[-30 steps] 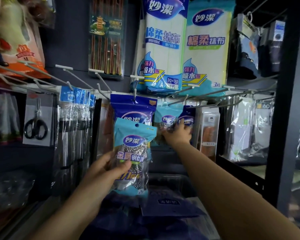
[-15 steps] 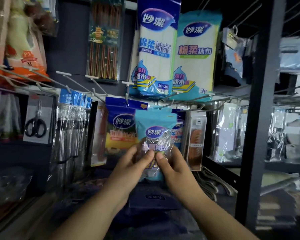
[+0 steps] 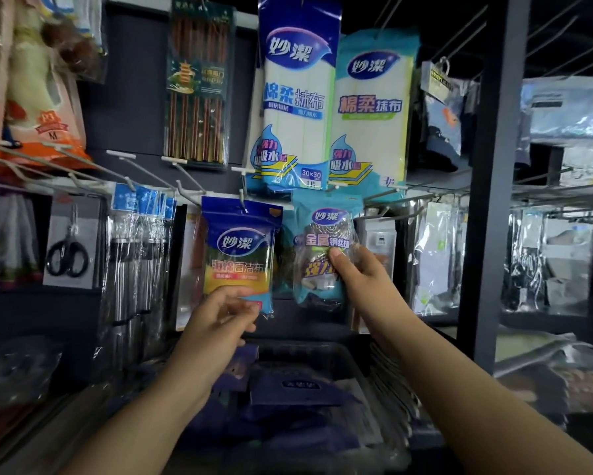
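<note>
The right hand (image 3: 360, 281) is gripping a light-blue plastic pack of metal wire scourers (image 3: 324, 219), its thumb pressing on the clear front and the other fingers curling behind. The pack is being held upright just under the row of white wire hooks (image 3: 116, 154). It is sitting just beside a dark-blue pack of yellow scouring sponges (image 3: 238, 241), which is hanging to its left. The left hand (image 3: 216, 329) is reaching to that dark-blue pack's lower edge with curled, blurred fingers; whether they are pinching it I cannot tell.
</note>
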`<action>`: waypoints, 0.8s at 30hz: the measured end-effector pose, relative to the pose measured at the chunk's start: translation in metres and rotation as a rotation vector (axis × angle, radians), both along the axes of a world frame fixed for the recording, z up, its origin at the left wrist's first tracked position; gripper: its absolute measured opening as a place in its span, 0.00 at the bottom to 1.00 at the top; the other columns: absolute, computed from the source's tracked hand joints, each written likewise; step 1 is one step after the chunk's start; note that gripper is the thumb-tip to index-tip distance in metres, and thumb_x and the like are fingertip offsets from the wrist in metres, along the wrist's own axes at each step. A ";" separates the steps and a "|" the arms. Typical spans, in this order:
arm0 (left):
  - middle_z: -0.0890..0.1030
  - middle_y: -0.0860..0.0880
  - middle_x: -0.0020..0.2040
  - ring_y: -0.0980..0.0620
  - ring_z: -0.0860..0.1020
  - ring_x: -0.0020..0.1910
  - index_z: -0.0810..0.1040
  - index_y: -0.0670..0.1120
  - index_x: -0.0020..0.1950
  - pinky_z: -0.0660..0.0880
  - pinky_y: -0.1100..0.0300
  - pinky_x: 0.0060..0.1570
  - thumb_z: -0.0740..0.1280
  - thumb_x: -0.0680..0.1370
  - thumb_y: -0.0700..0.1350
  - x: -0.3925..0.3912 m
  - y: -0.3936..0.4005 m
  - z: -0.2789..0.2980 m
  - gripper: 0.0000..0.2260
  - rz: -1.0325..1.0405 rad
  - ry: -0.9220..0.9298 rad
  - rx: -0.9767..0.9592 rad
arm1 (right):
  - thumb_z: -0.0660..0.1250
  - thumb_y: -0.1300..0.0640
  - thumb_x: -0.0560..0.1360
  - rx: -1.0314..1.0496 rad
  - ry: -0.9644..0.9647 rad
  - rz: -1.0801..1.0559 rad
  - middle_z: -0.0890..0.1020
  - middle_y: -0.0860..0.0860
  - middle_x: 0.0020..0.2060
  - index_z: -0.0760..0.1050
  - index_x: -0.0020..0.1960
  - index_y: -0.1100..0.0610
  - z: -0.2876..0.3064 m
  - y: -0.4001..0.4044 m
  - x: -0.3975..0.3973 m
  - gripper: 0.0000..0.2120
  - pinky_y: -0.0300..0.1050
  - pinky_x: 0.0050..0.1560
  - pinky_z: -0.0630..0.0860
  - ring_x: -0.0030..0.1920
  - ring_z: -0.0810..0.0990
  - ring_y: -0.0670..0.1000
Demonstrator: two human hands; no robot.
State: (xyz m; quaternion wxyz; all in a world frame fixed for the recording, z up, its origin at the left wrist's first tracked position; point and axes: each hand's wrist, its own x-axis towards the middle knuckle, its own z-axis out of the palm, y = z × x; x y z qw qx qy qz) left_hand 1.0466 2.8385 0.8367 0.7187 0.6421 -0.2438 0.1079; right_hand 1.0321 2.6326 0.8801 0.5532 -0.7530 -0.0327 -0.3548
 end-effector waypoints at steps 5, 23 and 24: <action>0.81 0.50 0.45 0.53 0.79 0.40 0.78 0.51 0.51 0.74 0.58 0.41 0.67 0.77 0.40 0.002 0.006 -0.002 0.07 -0.001 0.007 0.024 | 0.68 0.22 0.55 0.070 -0.004 0.026 0.78 0.47 0.63 0.69 0.69 0.47 -0.009 -0.001 0.007 0.49 0.55 0.67 0.71 0.63 0.77 0.49; 0.82 0.47 0.46 0.61 0.78 0.31 0.79 0.48 0.52 0.72 0.63 0.36 0.66 0.77 0.38 0.007 0.031 -0.007 0.08 0.010 0.006 0.028 | 0.64 0.46 0.78 -0.095 0.214 -0.191 0.73 0.54 0.60 0.65 0.70 0.57 -0.010 -0.021 0.104 0.25 0.51 0.65 0.69 0.60 0.74 0.54; 0.82 0.47 0.46 0.61 0.78 0.31 0.79 0.49 0.52 0.72 0.64 0.35 0.66 0.77 0.38 0.007 0.033 -0.007 0.08 0.011 0.000 0.031 | 0.64 0.46 0.78 -0.089 0.227 -0.181 0.72 0.53 0.57 0.67 0.67 0.58 -0.011 -0.021 0.108 0.23 0.50 0.63 0.69 0.57 0.73 0.53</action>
